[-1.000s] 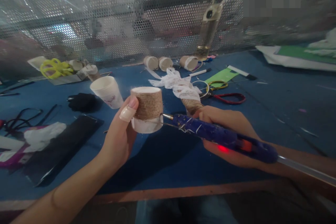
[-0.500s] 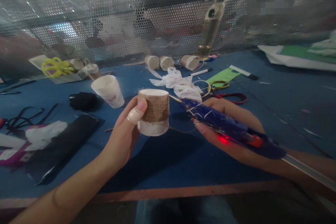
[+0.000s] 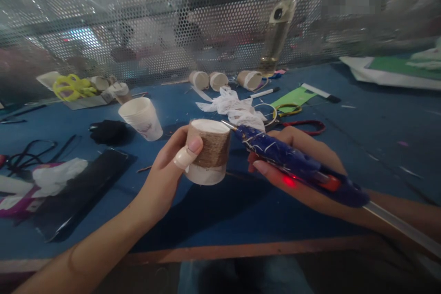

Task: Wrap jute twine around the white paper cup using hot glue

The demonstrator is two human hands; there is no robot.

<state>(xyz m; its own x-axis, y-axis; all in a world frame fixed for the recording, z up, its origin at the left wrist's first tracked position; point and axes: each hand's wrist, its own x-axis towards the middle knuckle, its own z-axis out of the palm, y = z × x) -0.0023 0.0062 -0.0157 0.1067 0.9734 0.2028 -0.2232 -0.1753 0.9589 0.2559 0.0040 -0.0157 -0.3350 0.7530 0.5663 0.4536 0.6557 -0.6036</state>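
Note:
A white paper cup wrapped in brown twine is held upside down or upright, I cannot tell which, above the table. My left hand is closed round its left side, the taped or bandaged thumb across the twine. White shows below the wrapped band. In my right hand is a blue hot glue gun with a red light glowing beneath it and a clear glue stick out of its back. Its metal nozzle is at the cup's upper right edge; whether they touch is unclear.
A stack of white paper cups stands left of the held cup. Crumpled white plastic, scissors and green paper lie behind. Several twine-wrapped cups and a bottle sit near the perforated metal screen.
The cup and my left hand have shifted slightly right and down, and the cup has tilted a little. The glue gun's nozzle has moved slightly up and stays near the edge.

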